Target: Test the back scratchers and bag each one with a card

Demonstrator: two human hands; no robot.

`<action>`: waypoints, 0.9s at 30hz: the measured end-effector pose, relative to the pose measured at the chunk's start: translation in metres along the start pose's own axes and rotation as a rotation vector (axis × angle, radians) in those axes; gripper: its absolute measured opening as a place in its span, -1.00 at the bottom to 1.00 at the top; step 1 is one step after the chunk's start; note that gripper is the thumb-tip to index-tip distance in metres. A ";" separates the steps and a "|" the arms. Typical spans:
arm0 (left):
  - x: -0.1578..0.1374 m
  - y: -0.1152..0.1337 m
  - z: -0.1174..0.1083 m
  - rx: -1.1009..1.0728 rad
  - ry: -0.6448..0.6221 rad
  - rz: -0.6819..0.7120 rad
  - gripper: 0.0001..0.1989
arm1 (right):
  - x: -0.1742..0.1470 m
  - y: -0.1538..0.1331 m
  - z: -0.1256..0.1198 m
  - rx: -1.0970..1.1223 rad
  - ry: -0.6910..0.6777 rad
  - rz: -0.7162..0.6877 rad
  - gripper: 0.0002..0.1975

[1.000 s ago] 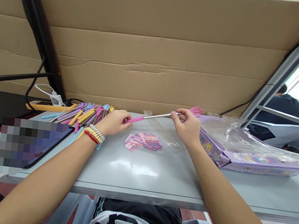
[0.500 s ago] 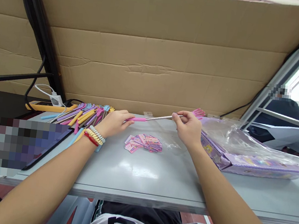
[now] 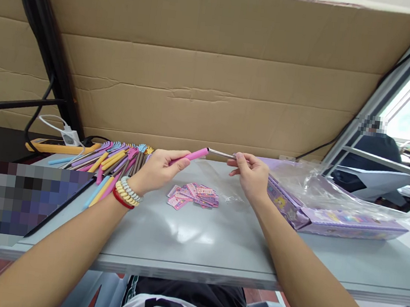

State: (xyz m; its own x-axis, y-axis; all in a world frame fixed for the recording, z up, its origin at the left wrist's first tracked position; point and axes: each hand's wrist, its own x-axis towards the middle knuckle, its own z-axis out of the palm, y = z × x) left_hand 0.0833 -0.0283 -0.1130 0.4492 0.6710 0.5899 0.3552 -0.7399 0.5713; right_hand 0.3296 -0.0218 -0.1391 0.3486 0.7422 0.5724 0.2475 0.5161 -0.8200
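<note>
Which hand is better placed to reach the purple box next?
Probably the right hand: it is nearer the box, though holding the metal rod; the left hand grips the pink handle.

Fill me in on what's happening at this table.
A person's left hand grips the pink handle of a slim metal rod, while the right hand pinches the rod farther along. Below them, small pink cards lie in a loose pile on the table. Colorful sticks are heaped to the left; a purple box sits to the right.
</note>
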 end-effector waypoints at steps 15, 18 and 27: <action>0.001 -0.003 0.000 0.220 -0.110 0.094 -0.68 | 0.008 -0.001 -0.014 -0.056 0.068 -0.137 -0.72; 0.001 -0.004 0.003 0.227 -0.123 0.105 -0.65 | 0.010 0.001 -0.016 -0.090 0.020 -0.107 -0.73; 0.000 -0.007 0.018 0.230 -0.168 0.046 -0.62 | -0.007 -0.002 0.002 -0.261 -0.205 -0.037 -0.66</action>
State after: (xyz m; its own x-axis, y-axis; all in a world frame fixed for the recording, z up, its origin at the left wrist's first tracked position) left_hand 0.0958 -0.0238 -0.1273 0.5914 0.6338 0.4985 0.4994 -0.7733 0.3907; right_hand 0.3248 -0.0276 -0.1414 0.1524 0.8094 0.5671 0.4888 0.4370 -0.7550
